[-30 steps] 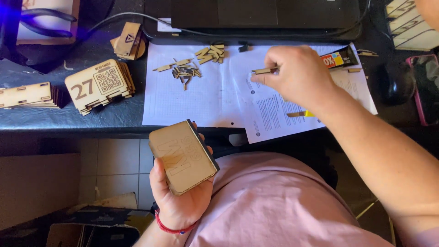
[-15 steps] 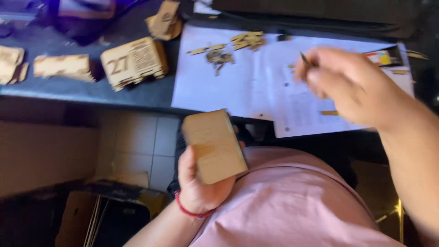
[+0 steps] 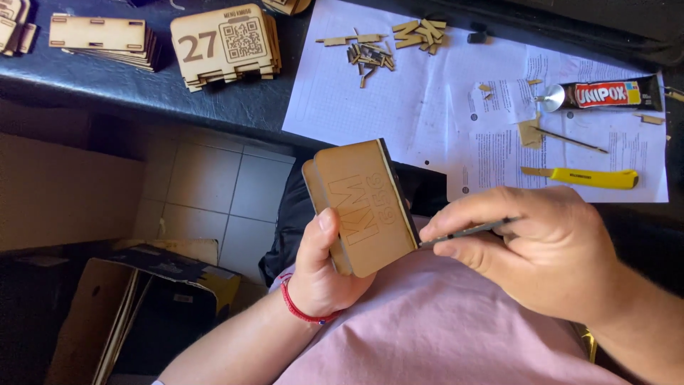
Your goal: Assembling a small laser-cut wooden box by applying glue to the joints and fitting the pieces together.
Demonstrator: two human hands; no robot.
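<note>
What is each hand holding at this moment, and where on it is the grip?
The left hand grips the wooden box by its lower end, thumb on the engraved face. The right hand pinches a thin metal stick along its shaft, tip at the box's edge.

The tabletop point(image 3: 214, 107) spans the upper frame. At its upper left, a stack of flat panels point(image 3: 100, 36) lies left of a wooden box point(image 3: 224, 46). Right of these, paper sheets point(image 3: 399, 107) carry small wooden pieces point(image 3: 388, 43) at top, with a glue tube point(image 3: 605, 94), a thin stick point(image 3: 570, 140) and a utility knife point(image 3: 581, 177) at right. Below the tabletop's edge, mid-frame, the left hand point(image 3: 320, 274) holds a wooden plaque point(image 3: 367, 207); just right, the right hand point(image 3: 541, 253) holds a thin tool point(image 3: 463, 232) touching the plaque's edge. A cardboard box point(image 3: 121, 314) lies on the floor, lower left.
</note>
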